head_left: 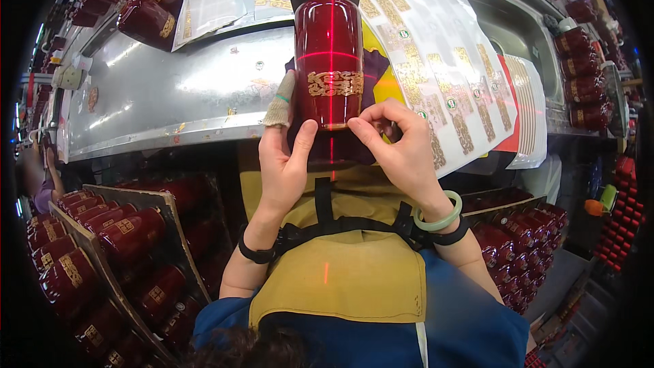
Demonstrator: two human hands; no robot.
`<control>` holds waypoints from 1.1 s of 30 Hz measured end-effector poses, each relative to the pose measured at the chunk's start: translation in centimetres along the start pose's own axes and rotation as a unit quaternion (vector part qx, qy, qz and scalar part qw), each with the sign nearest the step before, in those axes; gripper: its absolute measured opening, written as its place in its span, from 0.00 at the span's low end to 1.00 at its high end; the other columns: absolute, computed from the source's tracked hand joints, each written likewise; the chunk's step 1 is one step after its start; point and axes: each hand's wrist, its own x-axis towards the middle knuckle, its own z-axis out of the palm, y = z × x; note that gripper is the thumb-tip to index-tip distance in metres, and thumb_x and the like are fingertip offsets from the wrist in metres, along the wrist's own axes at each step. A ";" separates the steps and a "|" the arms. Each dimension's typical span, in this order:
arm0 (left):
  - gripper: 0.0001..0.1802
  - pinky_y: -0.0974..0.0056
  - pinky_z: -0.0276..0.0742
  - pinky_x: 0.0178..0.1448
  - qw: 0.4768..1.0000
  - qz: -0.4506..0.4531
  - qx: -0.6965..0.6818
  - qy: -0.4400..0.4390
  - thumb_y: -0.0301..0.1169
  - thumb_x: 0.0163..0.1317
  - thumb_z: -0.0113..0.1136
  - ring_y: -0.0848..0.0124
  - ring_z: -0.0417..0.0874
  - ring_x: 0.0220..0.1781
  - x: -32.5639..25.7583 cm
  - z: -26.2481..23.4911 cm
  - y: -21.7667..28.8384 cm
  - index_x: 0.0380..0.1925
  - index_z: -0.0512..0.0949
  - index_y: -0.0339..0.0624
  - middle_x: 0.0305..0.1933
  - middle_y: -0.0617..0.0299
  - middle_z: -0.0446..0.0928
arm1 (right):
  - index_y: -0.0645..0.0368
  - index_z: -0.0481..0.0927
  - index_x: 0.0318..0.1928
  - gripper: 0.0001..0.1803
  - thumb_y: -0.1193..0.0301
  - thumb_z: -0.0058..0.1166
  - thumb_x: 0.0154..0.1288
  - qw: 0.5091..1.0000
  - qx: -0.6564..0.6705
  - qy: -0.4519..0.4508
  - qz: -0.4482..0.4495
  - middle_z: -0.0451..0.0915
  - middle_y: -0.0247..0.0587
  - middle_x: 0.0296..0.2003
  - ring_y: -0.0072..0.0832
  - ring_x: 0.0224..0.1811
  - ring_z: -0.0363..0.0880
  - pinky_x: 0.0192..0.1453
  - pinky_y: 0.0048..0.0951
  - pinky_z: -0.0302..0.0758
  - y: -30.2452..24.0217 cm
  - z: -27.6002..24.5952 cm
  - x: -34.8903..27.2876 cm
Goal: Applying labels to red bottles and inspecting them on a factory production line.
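A dark red glass bottle (328, 48) lies lengthwise on the steel bench, with a red laser cross running over it and a gold ornamental label (334, 84) across its body. My left hand (283, 157) cups the bottle's near end from the left, thumb up against the glass, a cloth finger cot on the index finger. My right hand (402, 146) pinches at the bottle's lower right edge next to the label. A pale green bangle circles my right wrist.
Sheets of gold labels (436, 48) drape over the bench at right. More red bottles lie at the far left (146, 17) and far right (582, 61). Crates of red bottles stand at lower left (102, 245) and lower right (521, 245). Another person sits at the far left edge (41, 177).
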 end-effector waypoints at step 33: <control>0.12 0.56 0.90 0.50 0.832 0.380 0.394 0.091 0.13 0.53 0.73 0.52 0.89 0.50 0.4 -0.2 -1.6 0.38 0.85 0.27 0.49 0.52 0.87 | 0.66 0.86 0.37 0.08 0.72 0.67 0.67 0.996 -0.031 -0.078 -0.018 0.83 0.35 0.30 0.20 0.32 0.75 0.38 0.26 0.69 0.4 -2.8 0.8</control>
